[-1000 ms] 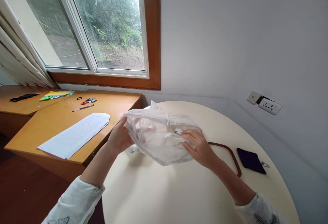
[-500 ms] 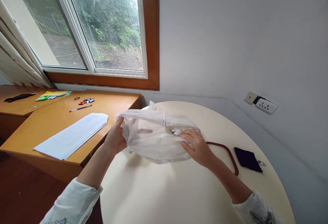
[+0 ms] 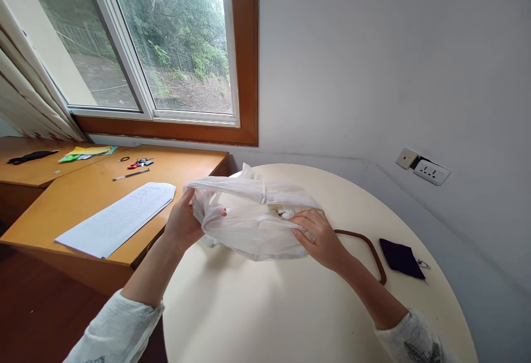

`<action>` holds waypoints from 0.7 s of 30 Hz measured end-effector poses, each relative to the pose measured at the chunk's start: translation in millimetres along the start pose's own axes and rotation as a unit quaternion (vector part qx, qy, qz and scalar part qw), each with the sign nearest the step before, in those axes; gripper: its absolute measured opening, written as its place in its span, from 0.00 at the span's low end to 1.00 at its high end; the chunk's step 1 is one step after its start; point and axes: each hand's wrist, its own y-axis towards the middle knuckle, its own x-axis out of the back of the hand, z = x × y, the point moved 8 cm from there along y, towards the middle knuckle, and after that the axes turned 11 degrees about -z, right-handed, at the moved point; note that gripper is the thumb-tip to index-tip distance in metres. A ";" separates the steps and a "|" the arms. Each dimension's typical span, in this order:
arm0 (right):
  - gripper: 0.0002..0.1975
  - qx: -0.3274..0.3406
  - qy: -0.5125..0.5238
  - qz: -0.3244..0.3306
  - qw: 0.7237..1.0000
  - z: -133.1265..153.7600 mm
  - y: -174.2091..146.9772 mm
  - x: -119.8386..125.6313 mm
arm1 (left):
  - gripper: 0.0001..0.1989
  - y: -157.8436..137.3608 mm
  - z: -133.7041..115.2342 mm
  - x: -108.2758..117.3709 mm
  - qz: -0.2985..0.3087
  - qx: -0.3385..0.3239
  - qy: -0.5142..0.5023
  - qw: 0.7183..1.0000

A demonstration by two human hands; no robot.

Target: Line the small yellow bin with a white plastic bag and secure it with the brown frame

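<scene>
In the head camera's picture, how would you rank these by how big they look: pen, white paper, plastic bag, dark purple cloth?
1. Plastic bag
2. White paper
3. Dark purple cloth
4. Pen

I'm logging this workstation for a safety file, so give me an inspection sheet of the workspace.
Surface: round table with a cream top.
Job's things: white plastic bag, crumpled; contents unclear.
Clutter: brown curved piece and dark cloth on the table's right side; papers and pen on the wooden desk.
Hands: left hand holds the bag's left side; right hand pinches its right side.
Cables: nothing seen that is clearly a cable.
Surroundings: window upper left, wall socket at right.
</scene>
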 end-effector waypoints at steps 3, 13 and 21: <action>0.11 -0.001 -0.002 0.000 1.000 -0.4 0.0 -0.1 | 0.13 2.2 0.9 2.9 -0.007 0.003 -0.002 1.000; 0.10 -0.005 0.004 0.003 1.000 -1.5 -0.5 -0.6 | 0.17 -2.1 3.8 -0.8 -0.002 0.029 0.000 1.000; 0.10 -0.011 -0.003 0.007 1.000 -2.4 -1.8 -1.6 | 0.21 -0.9 4.0 3.6 -0.020 0.011 0.048 0.999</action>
